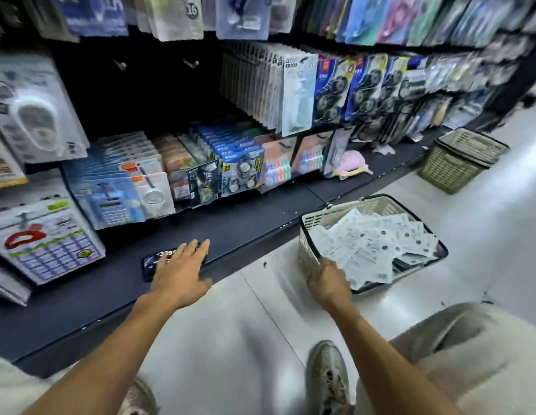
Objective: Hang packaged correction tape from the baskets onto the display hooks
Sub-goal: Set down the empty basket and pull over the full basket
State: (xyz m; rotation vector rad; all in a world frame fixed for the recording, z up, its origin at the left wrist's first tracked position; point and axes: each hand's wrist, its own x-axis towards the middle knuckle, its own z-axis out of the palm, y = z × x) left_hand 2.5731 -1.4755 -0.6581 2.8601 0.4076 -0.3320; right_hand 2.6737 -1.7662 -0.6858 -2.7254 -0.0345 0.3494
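Already the right hand grips the near basket rim beside loosely piled correction tape packets; tugging could spill them. Left hand, spread flat, covers a phone on the shelf.

the near basket is slotted cream plastic, its packets white printed card, the far basket woven-look olive plastic, the shelf matt dark metal, the floor glossy pale tile.
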